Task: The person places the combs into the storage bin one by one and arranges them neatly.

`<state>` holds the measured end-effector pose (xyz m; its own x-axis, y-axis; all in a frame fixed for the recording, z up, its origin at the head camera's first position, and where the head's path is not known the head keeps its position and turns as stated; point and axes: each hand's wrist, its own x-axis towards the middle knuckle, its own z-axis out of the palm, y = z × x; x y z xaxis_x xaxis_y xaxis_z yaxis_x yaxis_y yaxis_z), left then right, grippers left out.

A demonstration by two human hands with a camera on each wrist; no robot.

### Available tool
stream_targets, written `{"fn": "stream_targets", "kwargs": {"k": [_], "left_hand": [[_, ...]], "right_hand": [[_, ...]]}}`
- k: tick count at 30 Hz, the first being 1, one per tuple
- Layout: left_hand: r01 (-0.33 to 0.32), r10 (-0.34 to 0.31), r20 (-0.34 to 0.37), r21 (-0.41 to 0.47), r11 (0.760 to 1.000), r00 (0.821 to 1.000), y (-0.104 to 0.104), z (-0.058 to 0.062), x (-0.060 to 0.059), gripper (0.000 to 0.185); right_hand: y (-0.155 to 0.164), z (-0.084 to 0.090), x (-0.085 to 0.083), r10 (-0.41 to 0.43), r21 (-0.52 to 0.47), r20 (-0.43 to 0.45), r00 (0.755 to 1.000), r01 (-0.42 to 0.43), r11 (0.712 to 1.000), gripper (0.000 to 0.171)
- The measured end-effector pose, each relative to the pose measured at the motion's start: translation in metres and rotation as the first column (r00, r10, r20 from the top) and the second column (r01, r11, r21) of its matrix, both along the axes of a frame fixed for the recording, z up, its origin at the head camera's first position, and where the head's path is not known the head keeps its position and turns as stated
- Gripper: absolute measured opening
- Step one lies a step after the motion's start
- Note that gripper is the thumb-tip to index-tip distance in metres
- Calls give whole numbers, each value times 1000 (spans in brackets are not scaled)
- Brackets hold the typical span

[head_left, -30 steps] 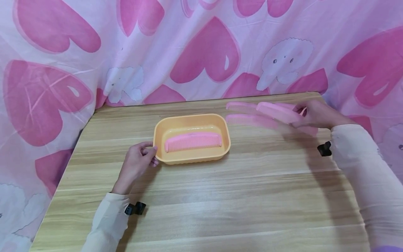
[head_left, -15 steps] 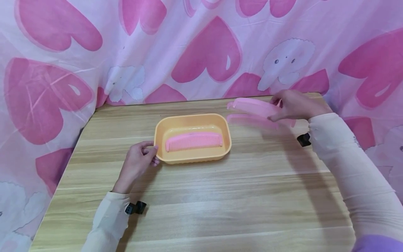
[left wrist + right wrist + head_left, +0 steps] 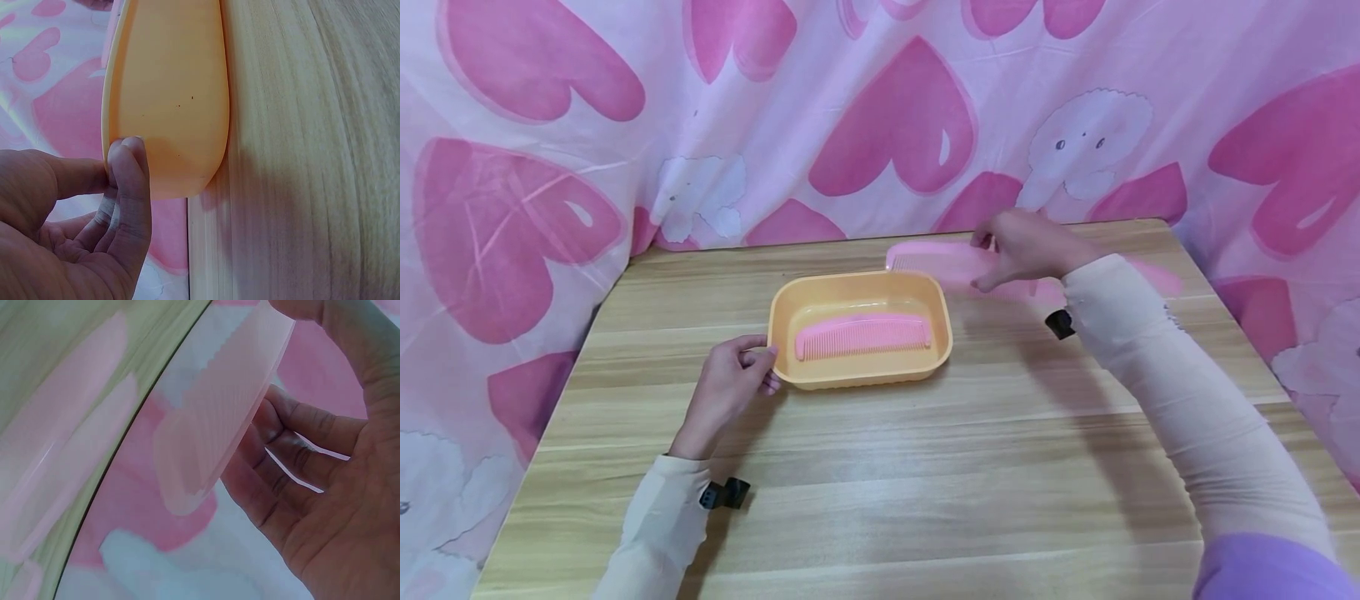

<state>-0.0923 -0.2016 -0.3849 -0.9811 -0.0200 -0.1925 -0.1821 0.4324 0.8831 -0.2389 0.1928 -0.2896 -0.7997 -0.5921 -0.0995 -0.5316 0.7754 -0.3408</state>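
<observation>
Left grip (image 3: 724, 389) pinches orange tray (image 3: 862, 382) at rim; right grip (image 3: 1030, 246) pinches pink comb (image 3: 934, 260).

A pink comb (image 3: 219, 419) is held slantwise from the top centre to the middle of the frame, its serrated edge turned toward the upper left. It is gripped at its upper end by the right hand (image 3: 344, 500), by which the right side is filled; fingers are curled behind the comb. At the left, two long, pale pink shapes (image 3: 65, 381) are seen side by side on the worktop (image 3: 156, 347), softened by blur. The lower left corner is partly occupied by another pink piece (image 3: 25, 581). Beyond the worktop's dark diagonal edge, pink-and-white cloth (image 3: 137, 494) is shown.
</observation>
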Motion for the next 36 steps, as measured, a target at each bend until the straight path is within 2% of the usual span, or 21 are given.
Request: {"fn": "stream_targets", "kwargs": {"k": [7,18,26,32,36], "left_hand": [[-5,5,3,-7,1000,1000,1,2,0,37],[-11,11,12,-26,1000,1000,0,3,0,37],[-12,12,9,-31,999,1000,0,2,0,37],[-10,10,-2,-7,1000,1000,0,3,0,38],[-9,9,-5,4,1000,1000,1,3,0,38]], "right_hand": [[-36,-2,1,103,-7,-15,995,-103,995,47],[-76,-8,7,144,-2,66,987,-144,990,55],[-98,-17,11,180,4,104,978,-181,983,49],[-109,-27,14,190,30,118,975,-195,980,51],[-113,-34,16,199,29,120,973,-203,979,45]]}}
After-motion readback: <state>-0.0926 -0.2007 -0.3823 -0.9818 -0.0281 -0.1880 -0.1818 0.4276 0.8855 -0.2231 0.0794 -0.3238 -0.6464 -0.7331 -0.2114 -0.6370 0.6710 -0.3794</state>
